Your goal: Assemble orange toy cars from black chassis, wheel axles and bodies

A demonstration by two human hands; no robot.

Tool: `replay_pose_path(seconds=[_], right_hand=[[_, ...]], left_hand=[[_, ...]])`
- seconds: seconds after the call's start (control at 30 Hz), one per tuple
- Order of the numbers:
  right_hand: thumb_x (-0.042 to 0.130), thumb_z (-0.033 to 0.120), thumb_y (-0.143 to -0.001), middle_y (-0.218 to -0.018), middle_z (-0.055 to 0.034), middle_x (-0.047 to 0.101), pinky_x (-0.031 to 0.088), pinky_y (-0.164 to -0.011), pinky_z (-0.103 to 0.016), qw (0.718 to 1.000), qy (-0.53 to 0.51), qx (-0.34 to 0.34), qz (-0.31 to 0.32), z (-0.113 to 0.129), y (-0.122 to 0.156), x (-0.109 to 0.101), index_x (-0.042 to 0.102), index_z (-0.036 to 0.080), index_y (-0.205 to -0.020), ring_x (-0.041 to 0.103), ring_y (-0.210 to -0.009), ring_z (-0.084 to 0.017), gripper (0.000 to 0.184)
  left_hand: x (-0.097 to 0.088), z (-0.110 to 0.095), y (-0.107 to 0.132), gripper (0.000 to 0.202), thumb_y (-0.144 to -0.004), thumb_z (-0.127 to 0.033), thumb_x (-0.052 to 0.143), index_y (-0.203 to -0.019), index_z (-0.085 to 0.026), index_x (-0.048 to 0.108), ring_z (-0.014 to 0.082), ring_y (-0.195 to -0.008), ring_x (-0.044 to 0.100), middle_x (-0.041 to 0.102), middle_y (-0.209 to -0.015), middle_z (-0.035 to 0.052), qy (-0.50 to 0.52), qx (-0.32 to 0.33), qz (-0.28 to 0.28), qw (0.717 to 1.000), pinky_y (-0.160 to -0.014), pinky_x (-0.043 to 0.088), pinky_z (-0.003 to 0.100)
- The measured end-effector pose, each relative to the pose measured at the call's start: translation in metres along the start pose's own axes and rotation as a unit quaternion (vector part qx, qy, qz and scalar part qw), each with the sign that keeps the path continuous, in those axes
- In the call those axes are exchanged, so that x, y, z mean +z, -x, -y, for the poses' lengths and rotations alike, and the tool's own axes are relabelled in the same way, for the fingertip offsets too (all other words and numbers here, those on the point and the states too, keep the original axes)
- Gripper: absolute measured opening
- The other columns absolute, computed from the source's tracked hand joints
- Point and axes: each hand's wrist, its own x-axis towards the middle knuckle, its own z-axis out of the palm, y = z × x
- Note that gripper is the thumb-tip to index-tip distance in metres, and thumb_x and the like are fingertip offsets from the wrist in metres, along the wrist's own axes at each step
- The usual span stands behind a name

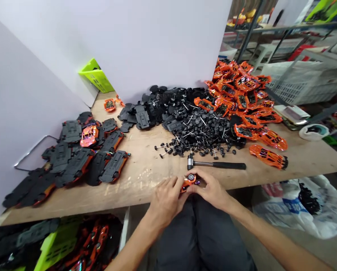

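An orange toy car (186, 183) is held at the table's front edge, with one dark wheel facing up. My left hand (168, 195) grips its left end, fingers closed. My right hand (210, 188) pinches it from the other side, thumb below and index finger above by the wheel. Part of the car is hidden by my fingers. Just beyond my hands lies a hammer (213, 164) with a black handle. Behind it is a heap of wheel axles (202, 128), small black wheels on metal rods.
Orange car bodies (241, 94) are piled at the right, black chassis plates (142, 116) at the back. Cars lying underside up (75, 165) cover the left of the table (145, 184). A white tape roll (313, 132) sits at the right edge. Below are a green basket (55, 244) and a plastic bag (289, 210).
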Motion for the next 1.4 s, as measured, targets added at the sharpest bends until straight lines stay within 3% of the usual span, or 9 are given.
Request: replay_pose_path(seconds=[0.17, 0.33, 0.4, 0.5, 0.57, 0.63, 0.83, 1.13, 1.4], right_hand=[[0.078, 0.024, -0.089, -0.101, -0.0015, 0.076, 0.056, -0.088, -0.033, 0.994, 0.041, -0.006, -0.098, -0.007, 0.007, 0.008, 0.072, 0.025, -0.107, 0.072, -0.096, -0.022, 0.020], [0.080, 0.030, -0.089, -0.108, -0.0034, 0.075, 0.057, -0.092, -0.034, 0.991, 0.025, -0.045, -0.121, 0.002, 0.014, 0.008, 0.070, 0.026, -0.114, 0.072, -0.101, -0.023, 0.027], [0.084, 0.036, -0.086, -0.125, -0.0055, 0.071, 0.055, -0.103, -0.038, 0.991, -0.010, -0.048, -0.124, 0.006, 0.017, 0.008, 0.063, 0.028, -0.130, 0.069, -0.115, -0.025, 0.049], [0.088, 0.043, -0.082, -0.137, -0.0082, 0.066, 0.053, -0.110, -0.042, 0.988, -0.026, -0.051, -0.146, 0.010, 0.018, 0.018, 0.054, 0.029, -0.139, 0.065, -0.125, -0.028, 0.068], [0.083, 0.042, -0.087, -0.125, -0.0072, 0.070, 0.058, -0.101, -0.039, 0.985, 0.004, -0.060, -0.160, 0.013, 0.016, 0.027, 0.059, 0.027, -0.129, 0.069, -0.115, -0.027, 0.050], [0.074, 0.035, -0.096, -0.114, -0.0060, 0.072, 0.060, -0.093, -0.037, 0.982, 0.046, -0.085, -0.161, 0.017, 0.012, 0.029, 0.062, 0.026, -0.119, 0.070, -0.106, -0.025, 0.028], [0.053, 0.010, -0.102, -0.120, -0.0086, 0.068, 0.056, -0.095, -0.038, 0.970, 0.185, -0.155, 0.034, 0.030, 0.002, -0.006, 0.062, 0.026, -0.126, 0.067, -0.110, -0.025, 0.030], [0.074, 0.022, -0.092, -0.101, -0.0033, 0.072, 0.054, -0.084, -0.033, 0.997, 0.051, -0.028, -0.042, 0.005, 0.001, 0.009, 0.068, 0.024, -0.104, 0.069, -0.094, -0.022, 0.013], [0.069, 0.015, -0.090, -0.104, -0.0029, 0.073, 0.055, -0.087, -0.033, 0.999, 0.038, -0.026, 0.000, 0.013, 0.003, -0.001, 0.071, 0.024, -0.107, 0.069, -0.098, -0.022, 0.018]], left_hand=[[0.021, -0.005, 0.008, 0.022, -0.094, -0.043, 0.071, -0.099, -0.022, 0.072, 0.0285, -0.077, 0.072, 0.077, -0.088, 0.0111, 0.007, -0.043, -0.076, 0.996, -0.069, 0.047, 0.035], [0.016, -0.004, 0.013, 0.031, -0.079, -0.043, 0.086, -0.102, -0.024, 0.076, 0.0265, -0.081, 0.073, 0.079, -0.090, 0.0079, 0.191, -0.156, -0.110, 0.963, -0.075, 0.051, 0.034], [0.010, -0.010, 0.010, 0.040, -0.075, -0.042, 0.089, -0.107, -0.023, 0.075, 0.0260, -0.088, 0.074, 0.080, -0.099, 0.0079, 0.330, -0.234, -0.133, 0.905, -0.080, 0.054, 0.033], [0.007, -0.023, 0.003, 0.049, -0.073, -0.048, 0.090, -0.112, -0.022, 0.072, 0.0255, -0.095, 0.074, 0.079, -0.106, 0.0080, 0.559, -0.312, -0.169, 0.749, -0.086, 0.057, 0.035], [0.008, -0.027, 0.000, 0.050, -0.074, -0.051, 0.088, -0.110, -0.022, 0.071, 0.0238, -0.094, 0.074, 0.078, -0.103, 0.0071, 0.663, -0.322, -0.189, 0.648, -0.087, 0.057, 0.036], [0.006, -0.026, 0.002, 0.049, -0.074, -0.050, 0.088, -0.109, -0.022, 0.070, 0.0226, -0.094, 0.073, 0.077, -0.103, 0.0062, 0.699, -0.317, -0.198, 0.610, -0.088, 0.056, 0.035], [-0.007, -0.004, 0.012, 0.033, -0.081, -0.042, 0.085, -0.100, -0.020, 0.071, 0.0182, -0.085, 0.067, 0.072, -0.092, 0.0030, 0.527, -0.265, -0.089, 0.802, -0.076, 0.053, 0.026], [0.013, -0.007, 0.015, 0.020, -0.090, -0.038, 0.075, -0.096, -0.019, 0.074, 0.0228, -0.094, 0.071, 0.078, -0.100, 0.0069, 0.478, -0.267, -0.104, 0.830, -0.085, 0.053, 0.031], [-0.024, -0.003, 0.009, 0.029, -0.090, -0.034, 0.073, -0.117, -0.025, 0.072, 0.0289, -0.098, 0.067, 0.075, -0.108, 0.0099, 0.335, -0.104, 0.020, 0.936, -0.093, 0.049, 0.040]])
